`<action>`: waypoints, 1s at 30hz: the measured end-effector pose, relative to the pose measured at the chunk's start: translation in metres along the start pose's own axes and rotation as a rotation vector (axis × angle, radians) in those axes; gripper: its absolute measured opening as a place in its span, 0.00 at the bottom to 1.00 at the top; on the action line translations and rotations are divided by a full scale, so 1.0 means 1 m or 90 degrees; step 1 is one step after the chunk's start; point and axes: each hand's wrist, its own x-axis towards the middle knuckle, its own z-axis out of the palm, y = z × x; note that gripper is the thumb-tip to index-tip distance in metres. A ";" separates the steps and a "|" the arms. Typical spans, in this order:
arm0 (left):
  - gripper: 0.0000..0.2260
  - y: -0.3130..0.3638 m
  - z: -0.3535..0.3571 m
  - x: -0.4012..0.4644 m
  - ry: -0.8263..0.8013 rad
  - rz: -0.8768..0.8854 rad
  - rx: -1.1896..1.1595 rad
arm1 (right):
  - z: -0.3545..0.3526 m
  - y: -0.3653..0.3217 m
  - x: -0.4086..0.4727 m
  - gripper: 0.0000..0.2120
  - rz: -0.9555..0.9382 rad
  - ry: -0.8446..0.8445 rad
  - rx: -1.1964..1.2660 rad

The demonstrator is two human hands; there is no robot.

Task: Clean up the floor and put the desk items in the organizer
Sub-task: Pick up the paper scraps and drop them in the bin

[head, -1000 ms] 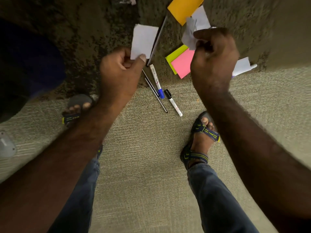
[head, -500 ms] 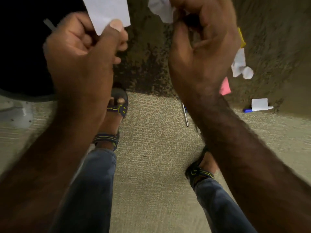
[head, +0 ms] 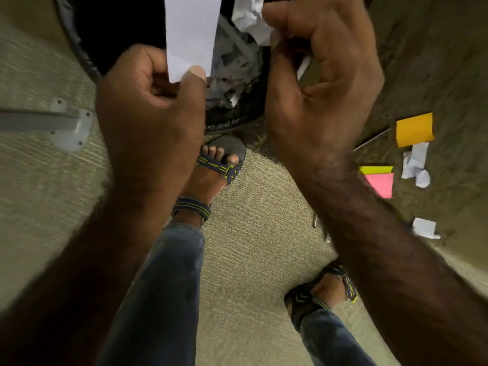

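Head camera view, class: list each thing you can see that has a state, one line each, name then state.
Left hand: shut on flat white paper, held upright.
Right hand: shut on crumpled paper.
Waste bin: open, shredded paper inside.
Orange sticky note: on floor, one edge curling.
Pink sticky note: flat on floor.
Crumpled white scrap: on floor.

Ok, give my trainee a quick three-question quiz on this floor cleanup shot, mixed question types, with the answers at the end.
1. True or false: the left hand holds a flat white paper.
2. What does the right hand hold? A) a pen B) crumpled paper C) a pink note
3. What lies below both hands, already holding paper scraps?

Key: 1. True. 2. B. 3. The bin. The orange note, pink note and yellow note are on the floor.
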 end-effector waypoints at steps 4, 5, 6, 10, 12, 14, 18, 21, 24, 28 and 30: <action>0.07 -0.007 -0.003 -0.008 -0.018 -0.008 0.038 | 0.012 0.001 -0.003 0.10 0.037 -0.031 -0.030; 0.07 -0.008 -0.003 -0.008 -0.019 -0.006 0.041 | 0.014 0.001 -0.005 0.10 0.034 -0.035 -0.030; 0.08 -0.008 -0.004 -0.008 -0.020 -0.004 0.047 | 0.014 0.001 -0.006 0.09 0.033 -0.040 -0.030; 0.10 -0.009 -0.002 -0.010 -0.023 0.020 0.111 | 0.011 0.004 -0.007 0.09 0.049 -0.059 -0.038; 0.13 -0.011 0.000 -0.009 -0.035 0.035 0.109 | 0.006 0.005 -0.007 0.09 0.055 -0.068 -0.040; 0.16 -0.011 0.001 -0.009 -0.049 0.048 0.111 | -0.001 0.006 -0.007 0.09 0.065 -0.069 -0.043; 0.19 -0.012 0.005 -0.014 -0.077 0.095 0.127 | -0.022 0.008 -0.013 0.10 0.086 -0.053 -0.055; 0.18 -0.005 0.013 -0.024 -0.102 0.155 0.129 | -0.042 0.012 -0.020 0.11 0.102 -0.050 -0.055; 0.16 0.009 0.024 -0.042 -0.123 0.259 0.127 | -0.067 0.023 -0.031 0.11 0.120 -0.035 -0.071; 0.13 0.036 0.051 -0.075 -0.170 0.371 0.080 | -0.110 0.050 -0.053 0.12 0.161 -0.009 -0.119; 0.12 0.049 0.071 -0.094 -0.197 0.407 0.071 | -0.135 0.070 -0.069 0.12 0.189 -0.003 -0.152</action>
